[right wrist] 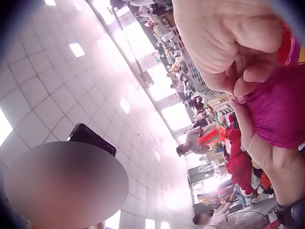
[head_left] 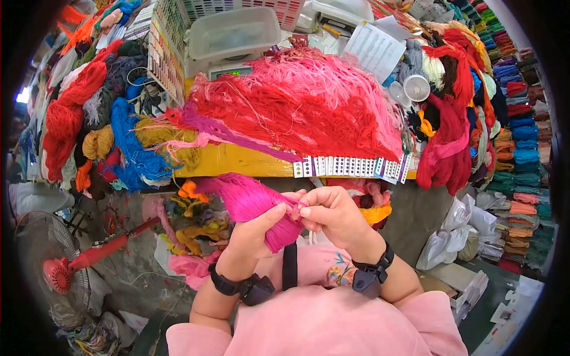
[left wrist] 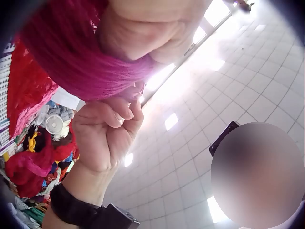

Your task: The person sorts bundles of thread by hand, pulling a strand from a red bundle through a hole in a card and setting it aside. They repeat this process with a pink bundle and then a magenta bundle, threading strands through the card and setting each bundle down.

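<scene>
Hank of magenta yarn (head_left: 252,202) lies held in the air, between the person's pink shirt (head_left: 335,323) and the yellow front of the bench (head_left: 237,160). Its long axis runs aslant: the loose, narrowing tail points away to the far left, toward the bench, while the fuller, rounded end comes down to the near right, beside the fingertips.

That slant seems the relation that matters most. The left hand (head_left: 256,232) carries the bulk, clamped round the fuller part with the thumb laid across the top. The right hand (head_left: 337,215) lies to the right of the hank, with its curled fingers and thumb together, pinching at the near right edge where the fingertips of both hands meet. Just what thread sits between those tips is too small to tell. So the left hand has the body of the yarn, the right hand is nearer the rounded end, and the tail is well apart from the right hand.

Beyond them on the bench spreads a heap of red and pink yarn (head_left: 309,98), with a row of punched cards (head_left: 344,166) along its front edge. A clear tub (head_left: 234,32) stands farther back, and a small white fan (head_left: 416,88) sits to the right of the heap.
</scene>
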